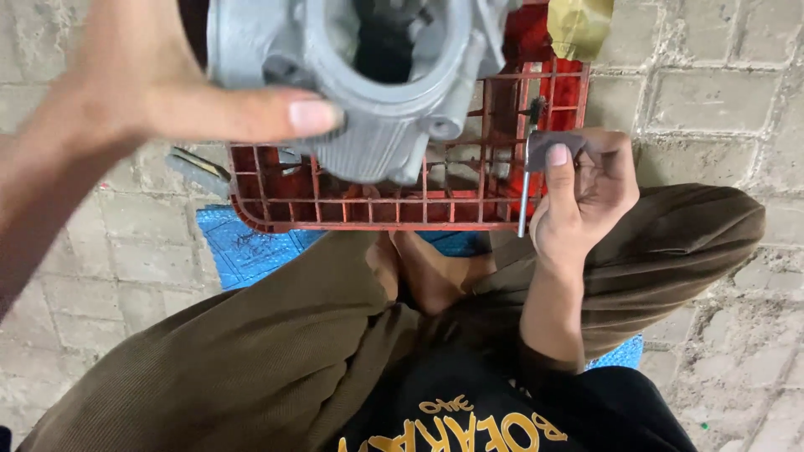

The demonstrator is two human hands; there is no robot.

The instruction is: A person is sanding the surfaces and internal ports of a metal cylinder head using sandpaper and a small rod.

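The paved brick floor [720,92] fills the frame, with the person seated cross-legged on a blue mat [243,251] at lower centre. A red plastic crate [377,205] lies on the floor in the upper middle of the frame, its grid of ribs facing up.

Above the crate, at top centre, is a grey cast-metal engine part [377,92] with cooling fins and a round bore. The left hand [142,84] comes in from the upper left and holds it up; the thumb lies flat across the casting's front, the other fingers are hidden behind it, so the grip looks closed around the part.

At centre right, the right hand [586,192] is closed on a thin metal rod tool [524,180] with a small brush-like tip, held upright with a folded grey piece [557,142] pinched under the thumb.

A yellowish wad [579,25] sits at the top edge.

Judged from this, the heavy casting rests mostly on one thumb and unseen fingers; if that hold slips, it could drop onto the crate ribs and chip a fin or crack the plastic.
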